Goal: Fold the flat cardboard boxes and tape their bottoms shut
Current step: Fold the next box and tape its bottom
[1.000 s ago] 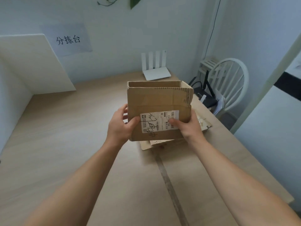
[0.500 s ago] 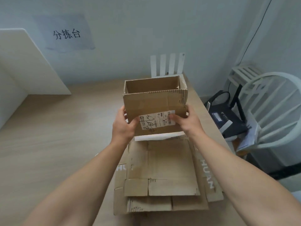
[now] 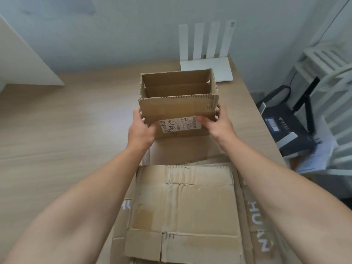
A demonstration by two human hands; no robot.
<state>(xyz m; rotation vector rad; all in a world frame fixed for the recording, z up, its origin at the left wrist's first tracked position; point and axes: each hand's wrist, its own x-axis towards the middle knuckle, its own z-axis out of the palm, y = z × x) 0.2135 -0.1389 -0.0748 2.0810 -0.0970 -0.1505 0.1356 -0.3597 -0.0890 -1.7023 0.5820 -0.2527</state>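
Between left hand [image 3: 140,130] and right hand [image 3: 219,125], open cardboard box [image 3: 177,109], gripped at both ends

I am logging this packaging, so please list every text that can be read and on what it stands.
"HUAN": white letters on the flattened cardboard, right side.
"HU": white letters on the cardboard edge at the left; the rest is covered.
The shipping label on the folded box: print and handwriting too small to read.
The black router: white logo, blurred.
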